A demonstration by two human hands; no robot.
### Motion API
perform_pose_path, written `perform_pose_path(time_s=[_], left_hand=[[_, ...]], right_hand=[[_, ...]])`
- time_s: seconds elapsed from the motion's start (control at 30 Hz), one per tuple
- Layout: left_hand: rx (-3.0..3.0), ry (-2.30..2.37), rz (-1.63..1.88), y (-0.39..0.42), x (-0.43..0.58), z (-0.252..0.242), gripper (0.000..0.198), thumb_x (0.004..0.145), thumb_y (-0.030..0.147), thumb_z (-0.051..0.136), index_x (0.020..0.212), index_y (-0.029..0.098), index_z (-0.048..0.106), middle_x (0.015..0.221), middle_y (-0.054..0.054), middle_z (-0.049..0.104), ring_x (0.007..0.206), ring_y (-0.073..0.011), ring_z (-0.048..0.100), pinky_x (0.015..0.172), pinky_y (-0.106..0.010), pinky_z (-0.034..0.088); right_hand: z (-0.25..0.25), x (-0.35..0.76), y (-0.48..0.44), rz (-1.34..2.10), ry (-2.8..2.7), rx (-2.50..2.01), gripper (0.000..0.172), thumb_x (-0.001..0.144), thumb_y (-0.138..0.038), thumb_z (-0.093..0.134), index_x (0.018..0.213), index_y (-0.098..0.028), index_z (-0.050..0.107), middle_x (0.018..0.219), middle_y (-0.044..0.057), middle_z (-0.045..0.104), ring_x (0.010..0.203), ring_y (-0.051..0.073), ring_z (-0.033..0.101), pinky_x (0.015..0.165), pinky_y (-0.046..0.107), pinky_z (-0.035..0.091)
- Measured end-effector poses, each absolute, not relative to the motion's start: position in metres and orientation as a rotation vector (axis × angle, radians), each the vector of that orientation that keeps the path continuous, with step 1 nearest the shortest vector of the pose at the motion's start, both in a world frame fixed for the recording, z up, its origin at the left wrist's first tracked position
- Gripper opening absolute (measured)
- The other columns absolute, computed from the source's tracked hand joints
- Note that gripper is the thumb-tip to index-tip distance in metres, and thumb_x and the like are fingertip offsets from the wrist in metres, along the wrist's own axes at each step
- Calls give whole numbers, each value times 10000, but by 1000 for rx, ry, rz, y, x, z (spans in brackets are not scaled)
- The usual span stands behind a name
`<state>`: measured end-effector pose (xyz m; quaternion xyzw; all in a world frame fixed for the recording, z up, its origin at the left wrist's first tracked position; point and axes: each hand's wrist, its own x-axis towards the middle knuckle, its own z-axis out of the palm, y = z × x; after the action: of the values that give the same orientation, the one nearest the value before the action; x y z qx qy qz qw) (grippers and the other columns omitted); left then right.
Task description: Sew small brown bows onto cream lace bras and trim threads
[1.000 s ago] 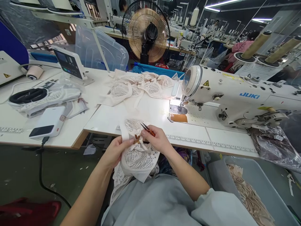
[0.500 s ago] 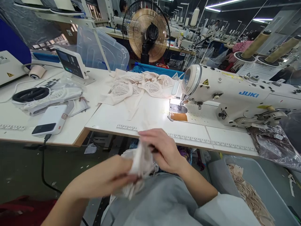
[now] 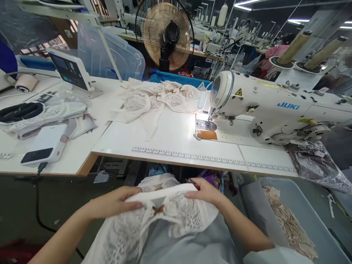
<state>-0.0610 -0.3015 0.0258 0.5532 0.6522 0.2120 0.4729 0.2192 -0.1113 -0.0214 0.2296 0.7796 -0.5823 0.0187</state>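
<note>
A cream lace bra (image 3: 189,211) is stretched between my two hands over my lap, below the table's front edge. A small brown bow (image 3: 157,209) sits at its middle. My left hand (image 3: 121,201) is closed on the band at the left, thumb on top. On the right, my right hand (image 3: 205,191) pinches the band's edge. Beside its fingers a small dark and reddish object (image 3: 194,184) shows, too hidden to name. More of the lace fabric (image 3: 118,234) hangs down over my left thigh.
More cream lace bras (image 3: 140,102) lie on the sewing table (image 3: 170,134), left of the white sewing machine (image 3: 264,102). A bin (image 3: 275,234) with beige pieces stands at right. A power bank (image 3: 45,145) and a control screen (image 3: 68,69) are at left; a fan (image 3: 165,36) stands behind.
The bra was bunched and blurred between my hands; now it is spread out flat. My hands have moved apart, the right one down and to the right. The view has shifted slightly.
</note>
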Motion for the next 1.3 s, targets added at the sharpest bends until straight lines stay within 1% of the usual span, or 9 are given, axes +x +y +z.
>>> perform_pose_path(time_s=[0.17, 0.3, 0.4, 0.6, 0.83, 1.03, 1.13, 1.2, 1.3], left_hand=[[1362, 1902, 389, -266, -65, -6, 483, 721, 573, 643, 993, 194, 768, 1106, -187, 739, 1088, -413, 659, 872, -419, 517], [1374, 1717, 549, -258, -83, 33, 469, 875, 617, 511, 1022, 245, 756, 991, -97, 765, 903, -282, 707, 777, -317, 525], [1467, 1966, 788, -223, -115, 73, 502, 882, 660, 475, 950, 248, 754, 921, -86, 764, 833, -264, 699, 728, -293, 521], [1584, 2712, 444, -100, -173, 93, 559, 870, 410, 509, 1335, 109, 589, 1385, -244, 581, 1307, -417, 507, 995, -475, 468], [1552, 2695, -28, -113, -164, 92, 454, 932, 266, 438, 1349, 145, 568, 1161, -181, 717, 1062, -339, 688, 885, -441, 517], [1738, 2473, -262, -184, -75, 99, 582, 959, 196, 356, 1536, 116, 365, 1124, -196, 722, 906, -326, 733, 747, -404, 534], [1877, 2245, -51, -192, -72, 103, 499, 974, 236, 351, 1442, 138, 493, 1129, -172, 722, 922, -297, 728, 755, -369, 527], [1894, 2150, 311, -179, -94, 104, 444, 1016, 394, 295, 1180, 192, 654, 1033, -117, 733, 937, -275, 707, 796, -360, 521], [1888, 2062, 733, -131, -135, 101, 507, 1007, 469, 221, 978, 213, 658, 1005, -97, 718, 974, -264, 669, 883, -381, 512]], right_hand=[[-56, 194, -93, -975, 2654, 1112, 180, 945, -213, 509, 864, -146, 655, 924, 113, 704, 879, 225, 654, 752, 301, 465], [-47, 198, -104, -850, 2696, 1012, 254, 906, -137, 473, 997, -146, 710, 1066, 167, 729, 995, 269, 680, 803, 319, 469], [-17, 194, -114, -944, 2755, 622, 300, 892, -203, 505, 1108, -211, 713, 1032, 86, 761, 969, 242, 707, 786, 288, 475], [44, 159, -105, -1257, 3001, 383, 422, 825, -182, 528, 1209, -232, 695, 1046, 45, 777, 920, 200, 714, 818, 276, 471], [65, 89, -55, -1625, 3094, 735, 329, 973, -340, 438, 1092, -194, 708, 970, 60, 767, 821, 180, 665, 781, 290, 475], [65, 5, -21, -1919, 2908, 1089, 298, 863, -470, 574, 766, -189, 589, 735, 7, 610, 732, 175, 542, 680, 286, 409], [54, -7, -16, -2060, 2808, 1157, 197, 836, -375, 562, 754, -201, 521, 701, -20, 537, 714, 159, 500, 658, 270, 388], [48, -2, -15, -2065, 2812, 1138, 146, 829, -297, 517, 718, -210, 482, 675, -32, 491, 687, 146, 466, 646, 265, 363], [45, 11, -12, -2066, 2816, 1044, 172, 812, -251, 499, 661, -216, 425, 629, -50, 410, 634, 125, 402, 616, 259, 317]])
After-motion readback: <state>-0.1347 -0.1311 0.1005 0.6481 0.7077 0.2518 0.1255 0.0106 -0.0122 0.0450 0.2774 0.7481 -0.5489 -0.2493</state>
